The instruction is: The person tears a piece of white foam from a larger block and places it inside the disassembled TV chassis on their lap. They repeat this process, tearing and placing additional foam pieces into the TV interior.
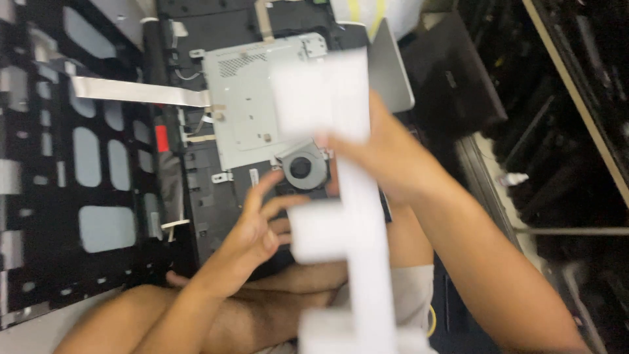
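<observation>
Blurred white foam piece (pixel 354 196) — fan (pixel 301 168) half-hidden, seemingly

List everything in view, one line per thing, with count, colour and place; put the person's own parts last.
opened laptop base: one, black, centre, in front of the person
metal shield plate: one, grey, on the base, upper centre
cooling fan: one, dark round, below the plate
ribbon cable: one, pale flat, running left from the plate
perforated panel: one, black with oblong cut-outs, left
foam piece: one, white, notched, blurred, centre, held up
small bottle: one, white, right
left hand: one, fingers spread beside the foam, over the base
right hand: one, gripping the foam
</observation>
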